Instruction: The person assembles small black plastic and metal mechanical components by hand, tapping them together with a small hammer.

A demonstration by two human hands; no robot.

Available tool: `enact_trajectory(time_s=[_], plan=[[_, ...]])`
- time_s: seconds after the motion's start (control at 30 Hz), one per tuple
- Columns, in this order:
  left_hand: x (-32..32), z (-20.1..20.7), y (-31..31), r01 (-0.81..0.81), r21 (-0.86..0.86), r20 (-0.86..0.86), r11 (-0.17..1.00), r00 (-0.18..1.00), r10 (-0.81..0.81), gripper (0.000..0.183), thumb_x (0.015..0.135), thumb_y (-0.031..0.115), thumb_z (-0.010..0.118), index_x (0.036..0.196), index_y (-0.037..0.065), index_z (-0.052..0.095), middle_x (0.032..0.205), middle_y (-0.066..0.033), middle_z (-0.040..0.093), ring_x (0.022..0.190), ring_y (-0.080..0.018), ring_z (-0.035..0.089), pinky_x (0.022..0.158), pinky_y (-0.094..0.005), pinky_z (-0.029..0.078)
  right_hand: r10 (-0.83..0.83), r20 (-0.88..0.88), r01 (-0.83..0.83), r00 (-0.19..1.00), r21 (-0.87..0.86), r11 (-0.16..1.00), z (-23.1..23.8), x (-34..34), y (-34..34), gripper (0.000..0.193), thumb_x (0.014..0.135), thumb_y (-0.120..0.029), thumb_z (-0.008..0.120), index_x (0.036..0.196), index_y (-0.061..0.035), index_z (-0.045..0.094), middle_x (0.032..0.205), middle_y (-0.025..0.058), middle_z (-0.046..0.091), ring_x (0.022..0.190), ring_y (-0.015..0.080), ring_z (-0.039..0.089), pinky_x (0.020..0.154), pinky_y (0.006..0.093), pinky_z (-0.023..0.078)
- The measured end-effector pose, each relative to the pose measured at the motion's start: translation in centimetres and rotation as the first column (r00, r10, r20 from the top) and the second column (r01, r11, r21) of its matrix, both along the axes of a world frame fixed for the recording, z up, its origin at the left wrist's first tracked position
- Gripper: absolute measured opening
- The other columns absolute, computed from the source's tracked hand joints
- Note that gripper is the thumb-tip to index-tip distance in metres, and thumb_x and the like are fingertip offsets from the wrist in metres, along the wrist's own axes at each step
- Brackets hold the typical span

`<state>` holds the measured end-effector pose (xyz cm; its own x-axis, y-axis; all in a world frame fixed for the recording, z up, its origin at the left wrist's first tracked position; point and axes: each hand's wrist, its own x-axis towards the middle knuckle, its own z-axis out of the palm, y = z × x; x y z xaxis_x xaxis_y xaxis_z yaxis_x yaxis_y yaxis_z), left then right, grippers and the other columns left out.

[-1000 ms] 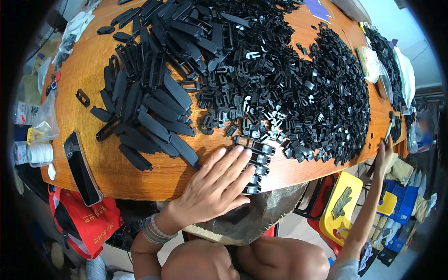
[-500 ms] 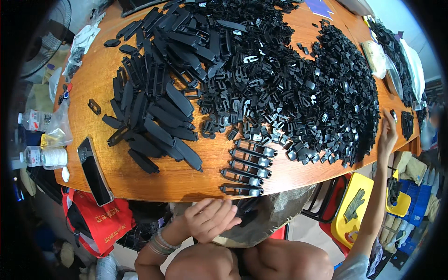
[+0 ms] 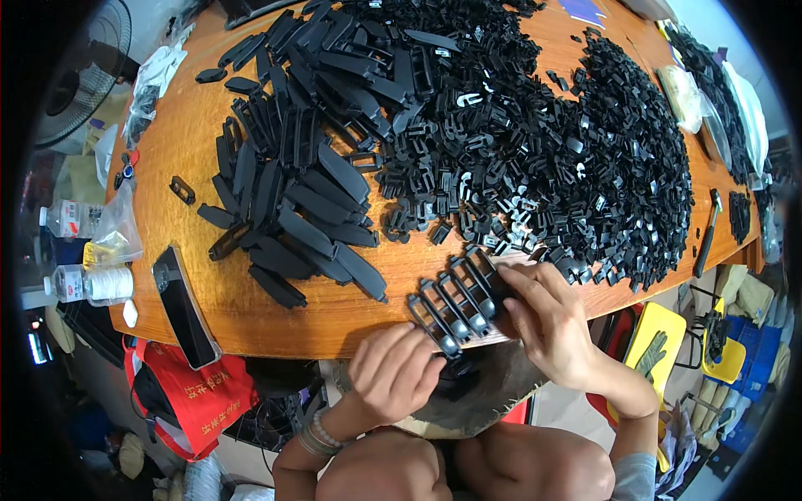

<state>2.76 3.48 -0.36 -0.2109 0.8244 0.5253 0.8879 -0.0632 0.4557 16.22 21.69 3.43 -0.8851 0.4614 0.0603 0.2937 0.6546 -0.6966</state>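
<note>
A short row of several long black plastic frames (image 3: 455, 302) lies side by side near the table's front edge, slanted, with shiny pads at the near ends. My left hand (image 3: 391, 371) is at the row's near left end, fingers curled together, fingertips against it. From the right, my right hand (image 3: 547, 324) grips the row's other side with bent fingers and thumb. The row sits between both hands. Part of the frames is hidden by the right fingers. Dark pieces lie on the cloth (image 3: 493, 392) over my lap, partly hidden.
Large heaps of long black plastic covers (image 3: 305, 196) and small black clips (image 3: 618, 167) fill the table (image 3: 205, 309). A phone (image 3: 185, 307) lies at the left front. A hammer-like tool (image 3: 708, 234) rests near the right edge. A red bag (image 3: 196, 388) is below, yellow stool (image 3: 652, 346) to the right.
My right hand has come from the tool at the table's right edge to the row. My left hand has moved up to the row. The frames have turned from lying crosswise to slanting.
</note>
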Motion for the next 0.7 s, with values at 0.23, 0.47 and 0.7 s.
enact_trajectory(time_s=[0.23, 0.47, 0.7], plan=[[-1.7, 1.6, 1.9, -0.112, -0.151, 0.194, 0.982, 0.971, 0.14, 0.037, 0.076, 0.008, 0.073, 0.105, -0.009, 0.058, 0.102, -0.0223, 0.062, 0.094, -0.0378, 0.06, 0.081, -0.0426, 0.05, -0.056, 0.075, 0.08, 0.996, -0.37, 0.926, 1.4, 2.3, -2.1, 0.027, 0.086, 0.003, 0.058, 0.112, 0.0066, 0.06, 0.096, 0.0178, 0.064, 0.089, 0.0284, 0.065, 0.079, 0.0341, 0.051], [-2.5, 1.5, 5.3, 0.03, -0.154, 0.184, 0.988, 0.983, -0.001, 0.044, 0.078, 0.009, 0.071, 0.114, -0.009, 0.054, 0.113, -0.0238, 0.058, 0.101, -0.0388, 0.056, 0.087, -0.0441, 0.047, -0.029, -0.065, -0.006, 0.997, -0.485, 0.875, -0.4, 2.9, -3.9, 0.022, 0.086, 0.0, 0.06, 0.108, 0.0022, 0.063, 0.106, 0.0182, 0.063, 0.092, 0.0314, 0.064, 0.081, 0.0356, 0.051], [-2.4, 1.2, 5.0, 0.034, -0.077, 0.138, 0.996, 0.99, -0.023, 0.052, 0.076, 0.03, 0.076, 0.109, -0.005, 0.057, 0.118, -0.0207, 0.056, 0.106, -0.0361, 0.055, 0.088, -0.0457, 0.046, -0.273, -0.062, 0.262, 0.96, -0.151, 0.953, -0.1, 1.5, -1.9, 0.005, 0.087, -0.006, 0.064, 0.09, -0.002, 0.063, 0.076, 0.0123, 0.063, 0.057, 0.0257, 0.064, 0.052, 0.0333, 0.051]])
